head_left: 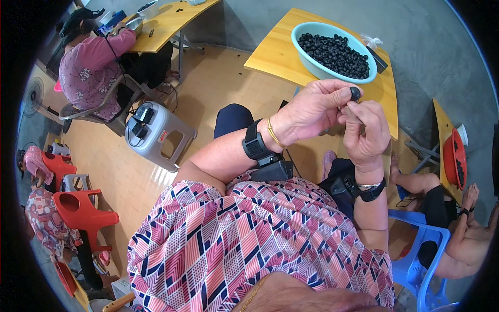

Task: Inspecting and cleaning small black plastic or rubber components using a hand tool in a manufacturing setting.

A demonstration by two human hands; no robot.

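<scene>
My left hand point(317, 110) is raised in front of me, with a small round black piece point(355, 93) pinched between thumb and fingertip. Just below it my right hand point(366, 130) is closed, its thumb and fingers pressed together close to the black piece. Whatever those right fingers grip, if anything, is too small or hidden to make out. Beyond both hands a pale blue basin point(296, 37) stands on a yellow wooden table point(280, 49), filled with many similar black round pieces point(332, 54).
A dark flat object point(377, 60) and a clear plastic bag point(371, 41) lie beside the basin. To the left are a grey stool point(161, 136) and a seated person point(91, 73). At right, another person sits on a blue chair point(423, 244) near a red basin point(454, 158).
</scene>
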